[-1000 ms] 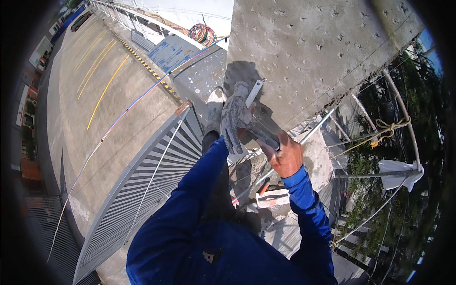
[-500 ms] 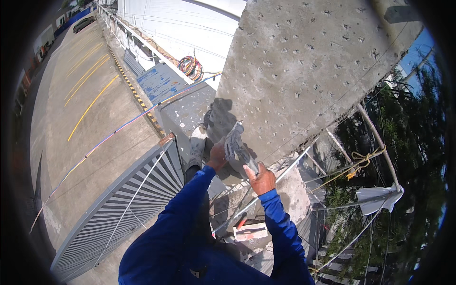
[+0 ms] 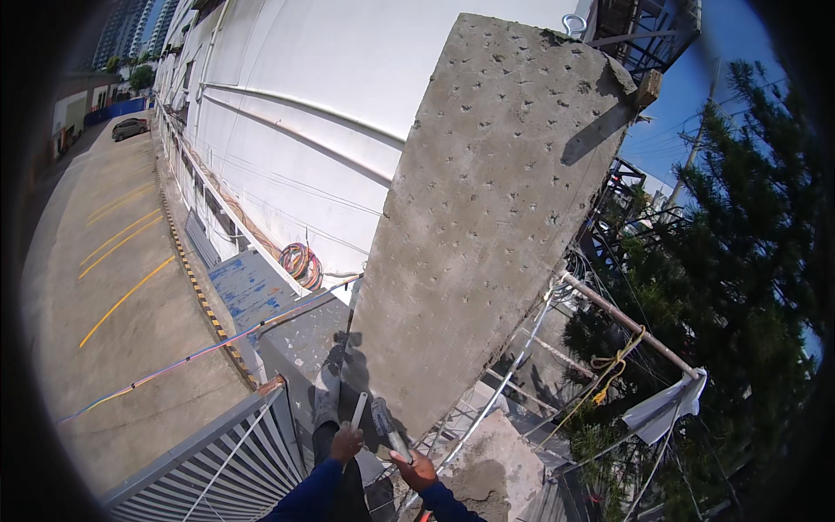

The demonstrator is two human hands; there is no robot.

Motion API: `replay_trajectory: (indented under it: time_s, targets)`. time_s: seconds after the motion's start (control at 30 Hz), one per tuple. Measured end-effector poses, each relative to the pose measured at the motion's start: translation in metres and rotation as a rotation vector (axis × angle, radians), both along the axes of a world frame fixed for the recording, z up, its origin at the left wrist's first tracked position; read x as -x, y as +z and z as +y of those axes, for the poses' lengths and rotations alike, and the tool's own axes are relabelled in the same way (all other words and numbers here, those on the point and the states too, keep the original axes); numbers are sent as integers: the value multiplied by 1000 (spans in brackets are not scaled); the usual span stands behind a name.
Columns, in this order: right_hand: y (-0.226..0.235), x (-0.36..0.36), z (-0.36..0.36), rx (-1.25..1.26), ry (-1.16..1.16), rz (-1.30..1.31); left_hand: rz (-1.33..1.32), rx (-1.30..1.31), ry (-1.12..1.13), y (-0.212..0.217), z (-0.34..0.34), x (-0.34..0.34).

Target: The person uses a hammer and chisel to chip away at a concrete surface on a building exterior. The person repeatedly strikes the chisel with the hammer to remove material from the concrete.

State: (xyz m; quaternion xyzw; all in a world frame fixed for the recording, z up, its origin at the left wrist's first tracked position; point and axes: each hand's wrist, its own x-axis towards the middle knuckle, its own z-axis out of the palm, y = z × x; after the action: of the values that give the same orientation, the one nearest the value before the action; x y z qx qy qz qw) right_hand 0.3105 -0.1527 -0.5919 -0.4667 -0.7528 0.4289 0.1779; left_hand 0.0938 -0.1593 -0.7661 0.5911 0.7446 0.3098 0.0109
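My left hand (image 3: 346, 442) is closed round a pale, narrow stick-like tool (image 3: 359, 409) that points up. To its right, my right hand (image 3: 416, 470) grips a grey, cement-smeared hand tool (image 3: 388, 428) by its lower end; its exact kind is unclear. The two tools are apart, their upper ends close together. Just beyond them rises a grey cement-rendered slab face (image 3: 478, 200), dotted with small pock marks, with my shadow on its lower left corner. A dusty boot (image 3: 327, 393) stands left of my hands.
A ribbed grey metal panel (image 3: 217, 461) is at lower left, with a colored cable (image 3: 217, 351) strung above it. Metal poles (image 3: 500, 378) and tied yellow rope (image 3: 616, 357) lie right. Coiled cables (image 3: 301, 264) rest by the white wall (image 3: 322, 52). Trees (image 3: 722, 287) stand far right.
The view has tilted up, showing more slab and sky. My hands now appear lower and further apart; the left, earlier against the right hand's tool, now shows the pale stick separately.
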Motion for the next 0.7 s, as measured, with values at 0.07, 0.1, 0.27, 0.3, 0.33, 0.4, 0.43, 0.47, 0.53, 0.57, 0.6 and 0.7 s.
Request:
replay_trajectory:
  time_s: [0.07, 0.1, 0.27, 0.3, 0.33, 0.4, 0.43, 0.47, 0.53, 0.57, 0.6, 0.7]
  targets:
    - [9, -2, 2, -51, -10, 40, -30, -121, 6, 16, 8, 1]
    - [13, -3, -12, -30, -15, 51, -265, -118, 43, 20, 10, 3]
    - [16, 1, 6, -269, 40, -57, 103, -251, -55, 33, 40, 34]
    - [16, -4, 14, -287, 44, -133, 163, -318, -119, 77, 43, 26]
    - [10, -2, 20, -344, 16, -153, 128, -361, -68, 91, 49, 26]
    - [19, 8, 30, -361, -11, -155, -33, -427, 30, 94, 69, 27]
    - [25, 15, 36, -392, -18, -148, -163, -441, 72, 88, 81, 30]
    - [31, 22, 40, -394, -10, -139, -347, -418, -32, 80, 87, 38]
    - [49, 37, 47, -454, 27, -121, -501, -345, -140, 61, 103, 55]
    - [61, 44, 45, -462, 86, -55, -469, -295, -141, 50, 109, 64]
    - [85, 53, 39, -470, 144, 12, -221, -216, -54, 39, 118, 71]
    - [145, 72, 20, -695, 351, 243, -235, -381, -41, 98, 112, 41]
